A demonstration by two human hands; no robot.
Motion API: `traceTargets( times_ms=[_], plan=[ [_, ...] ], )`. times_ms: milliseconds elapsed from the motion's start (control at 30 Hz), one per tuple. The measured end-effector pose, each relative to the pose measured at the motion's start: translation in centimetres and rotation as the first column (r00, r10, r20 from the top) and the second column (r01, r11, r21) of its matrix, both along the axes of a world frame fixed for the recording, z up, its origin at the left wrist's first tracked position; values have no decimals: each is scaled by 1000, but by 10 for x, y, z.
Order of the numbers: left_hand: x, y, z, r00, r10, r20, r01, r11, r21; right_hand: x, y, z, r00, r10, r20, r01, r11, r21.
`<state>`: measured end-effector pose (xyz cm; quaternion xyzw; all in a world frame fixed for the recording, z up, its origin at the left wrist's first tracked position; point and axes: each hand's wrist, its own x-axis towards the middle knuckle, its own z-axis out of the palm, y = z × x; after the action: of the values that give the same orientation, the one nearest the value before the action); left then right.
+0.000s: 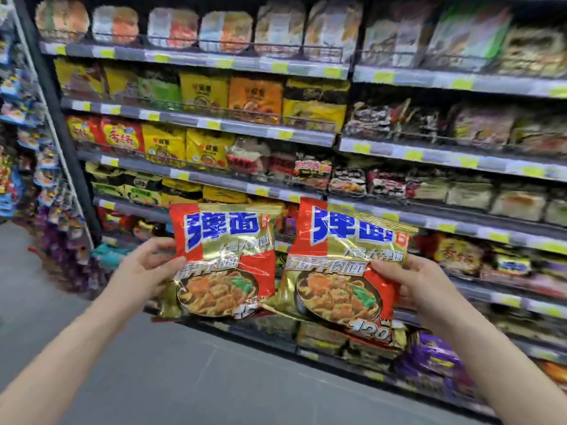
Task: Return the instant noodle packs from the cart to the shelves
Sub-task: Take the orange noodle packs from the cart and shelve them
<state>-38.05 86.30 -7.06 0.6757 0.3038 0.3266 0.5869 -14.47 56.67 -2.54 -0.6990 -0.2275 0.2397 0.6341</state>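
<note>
Noodle packs, two alike in red and gold, are held up side by side before the shelves (pixel 196 122). The left hand (pixel 147 265) pinches the left pack (pixel 224 259) at its left edge, thumb on the front, the other fingers hidden behind. Right of those fingers the two packs' lower corners overlap. The right pack (pixel 343 271) sits in the right hand (pixel 411 286), thumb pressed on its right edge, fingers out of sight behind. Both stand upright, long axis vertical, printed fronts toward the camera, the right one tilted slightly. Packed shelf rows beyond are blurred; the packs cover part of the lower rows. Grey floor (pixel 153 378) lies below.
</note>
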Motion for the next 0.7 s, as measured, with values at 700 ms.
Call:
traceTargets(
  times_ms=[700],
  plan=[
    [248,-166,1,887,-445,-125,457,885,86,96,-255,-21,919,-391,-42,387,918,-86]
  ],
)
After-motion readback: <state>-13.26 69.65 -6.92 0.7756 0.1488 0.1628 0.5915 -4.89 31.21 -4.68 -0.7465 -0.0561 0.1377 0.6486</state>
